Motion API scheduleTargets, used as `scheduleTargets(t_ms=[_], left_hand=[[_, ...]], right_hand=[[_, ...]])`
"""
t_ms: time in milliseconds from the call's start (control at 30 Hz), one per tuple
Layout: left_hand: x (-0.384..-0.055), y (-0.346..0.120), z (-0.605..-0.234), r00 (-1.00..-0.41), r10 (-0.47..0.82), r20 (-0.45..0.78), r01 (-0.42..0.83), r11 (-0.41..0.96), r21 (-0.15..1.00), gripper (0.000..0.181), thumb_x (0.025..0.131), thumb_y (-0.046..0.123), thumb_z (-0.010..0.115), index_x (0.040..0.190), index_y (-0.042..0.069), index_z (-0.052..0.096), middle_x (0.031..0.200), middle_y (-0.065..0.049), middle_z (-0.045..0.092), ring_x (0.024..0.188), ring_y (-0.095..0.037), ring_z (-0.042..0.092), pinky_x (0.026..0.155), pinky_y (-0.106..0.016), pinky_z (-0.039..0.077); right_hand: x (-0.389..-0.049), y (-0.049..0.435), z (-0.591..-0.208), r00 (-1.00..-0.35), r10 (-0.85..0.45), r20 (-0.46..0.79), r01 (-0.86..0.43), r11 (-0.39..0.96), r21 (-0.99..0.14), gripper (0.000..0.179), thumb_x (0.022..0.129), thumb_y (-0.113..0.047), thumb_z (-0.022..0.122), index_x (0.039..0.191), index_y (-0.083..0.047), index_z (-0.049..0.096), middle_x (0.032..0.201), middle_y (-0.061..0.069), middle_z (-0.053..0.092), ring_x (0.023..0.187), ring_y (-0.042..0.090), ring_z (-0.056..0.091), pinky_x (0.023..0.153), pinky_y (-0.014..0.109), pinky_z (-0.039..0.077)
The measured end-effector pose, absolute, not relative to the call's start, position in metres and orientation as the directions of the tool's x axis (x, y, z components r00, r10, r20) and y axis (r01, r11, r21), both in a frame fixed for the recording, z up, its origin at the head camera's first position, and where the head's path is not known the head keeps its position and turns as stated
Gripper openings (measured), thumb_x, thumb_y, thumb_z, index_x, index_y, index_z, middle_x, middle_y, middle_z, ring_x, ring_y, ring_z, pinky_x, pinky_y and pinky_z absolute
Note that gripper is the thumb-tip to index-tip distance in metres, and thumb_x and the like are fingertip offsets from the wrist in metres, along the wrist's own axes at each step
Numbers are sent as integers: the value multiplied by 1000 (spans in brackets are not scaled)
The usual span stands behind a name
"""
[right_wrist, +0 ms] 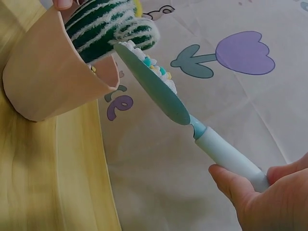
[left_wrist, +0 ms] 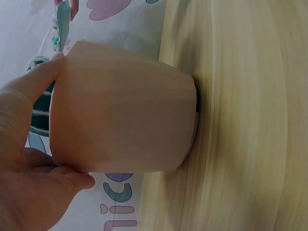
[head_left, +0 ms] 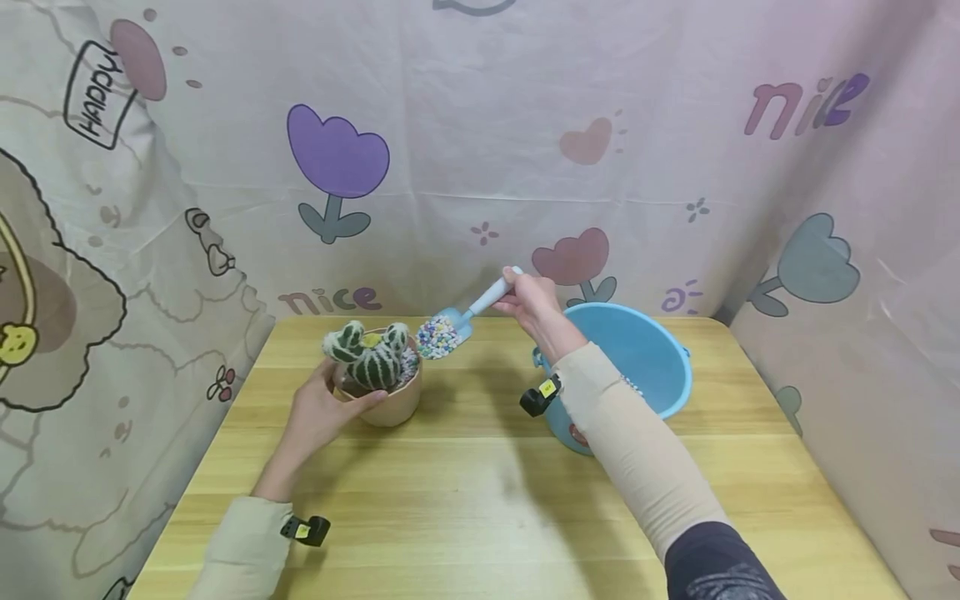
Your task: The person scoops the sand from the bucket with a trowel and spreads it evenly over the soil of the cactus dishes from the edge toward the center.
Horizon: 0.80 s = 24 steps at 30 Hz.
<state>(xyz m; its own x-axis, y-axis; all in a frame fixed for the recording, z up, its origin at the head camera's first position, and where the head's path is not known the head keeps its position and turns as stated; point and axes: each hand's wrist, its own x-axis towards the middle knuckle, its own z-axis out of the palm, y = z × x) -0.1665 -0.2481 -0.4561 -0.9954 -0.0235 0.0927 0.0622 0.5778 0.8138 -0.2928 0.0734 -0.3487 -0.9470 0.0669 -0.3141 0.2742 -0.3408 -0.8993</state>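
Cactus pot (head_left: 396,408), left of frame centre, some beads (head_left: 409,365) inside; left grip (head_left: 324,408) clasping it, right grip (head_left: 534,302) pinching trowel (head_left: 466,323), heaped load (head_left: 437,337) seemingly not yet tipped.

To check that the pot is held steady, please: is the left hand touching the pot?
Touching. The left wrist view shows it plainly: the left hand grips the pot, its thumb lying directly against it.

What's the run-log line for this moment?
left hand: grips pot | right hand: holds scoop | scoop: loaded with beads, near pot rim | cactus: in pot | bucket: on table
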Motion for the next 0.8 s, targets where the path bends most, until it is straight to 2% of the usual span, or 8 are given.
scheduleTargets(t_ms=[133, 367, 600, 800], left_hand=[[-165, -246, -457, -994, -43, 103, 59, 583, 810, 103, 80, 53, 90, 157, 5, 42, 157, -28, 50, 147, -49, 46, 120, -64, 42], [-160, -240, -458, -986, -89, 142, 60, 604, 795, 98, 81, 55, 89, 155, 9, 44, 152, -27, 56, 141, -49, 53, 111, -66, 49], [-157, -232, -460, -976, -130, 174, 59, 613, 788, 97, 80, 53, 90, 155, 9, 46, 154, -26, 55, 140, -49, 53, 113, -67, 47], [-156, -228, -463, -964, -146, 222, 78, 644, 761, 99, 79, 54, 91, 154, 6, 47, 152, -27, 56, 137, -51, 55, 112, -68, 47]], right_hand=[[-293, 70, -350, -948, 59, -312, 277, -331, -902, 43, 109, -17, 59, 144, 7, 54, 98, 16, 65, 120, 39, 71, 99, 41, 63], [-294, 65, -352, -953, 62, -297, 263, -324, -909, 44, 108, -16, 60, 144, 9, 54, 93, 16, 65, 89, 26, 73, 97, 41, 64], [-294, 60, -353, -952, 58, -300, 264, -338, -903, 43, 108, -14, 60, 142, 11, 54, 95, 16, 62, 90, 27, 73, 101, 44, 62], [-293, 56, -355, -954, 54, -294, 262, -328, -908, 43, 108, -14, 60, 142, 12, 52, 93, 15, 62, 81, 23, 71, 101, 43, 62]])
